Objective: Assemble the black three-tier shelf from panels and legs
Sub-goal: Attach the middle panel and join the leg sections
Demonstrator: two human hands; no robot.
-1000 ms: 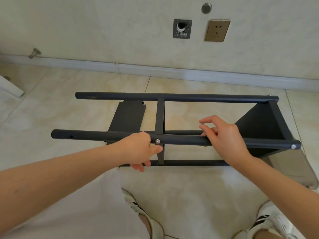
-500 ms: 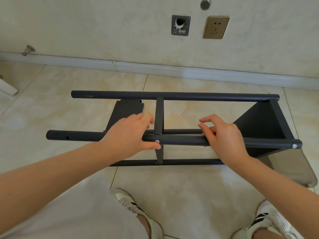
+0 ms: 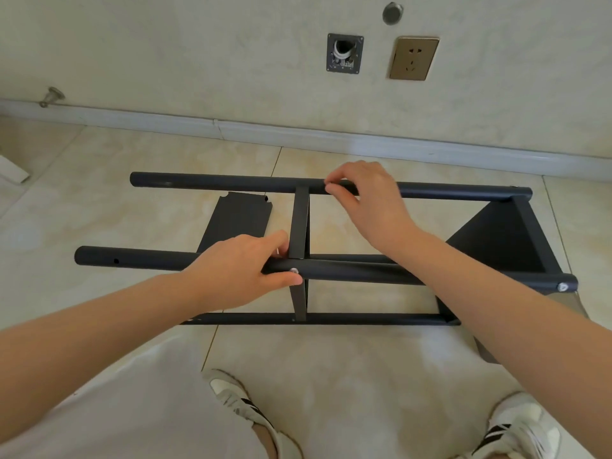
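The left hand point(image 3: 243, 271) was wrapped over the near leg point(image 3: 149, 260), fingers across the top and thumb along the side facing the person, grasping it just beside a silver screw point(image 3: 293, 270) set in that tube. The right hand point(image 3: 369, 202) reached across to the far leg point(image 3: 215, 182), where its curled fingertips point(image 3: 331, 187) pinched against the tube; whether anything small sat between them could not be told. The black shelf point(image 3: 364, 318) lay on its side on the tiled floor point(image 3: 331, 376), spanning the space beneath both forearms. Between the two hands the middle panel point(image 3: 299, 223) stood edge-on, joining the near and far legs. Beyond the right forearm, at the far right end of the legs, the end panel point(image 3: 496, 240) was already fixed in place. Past the left hand's knuckles a loose panel point(image 3: 236, 220) lay flat on the floor. Nearer the person than both hands were two striped shoes point(image 3: 238, 400).
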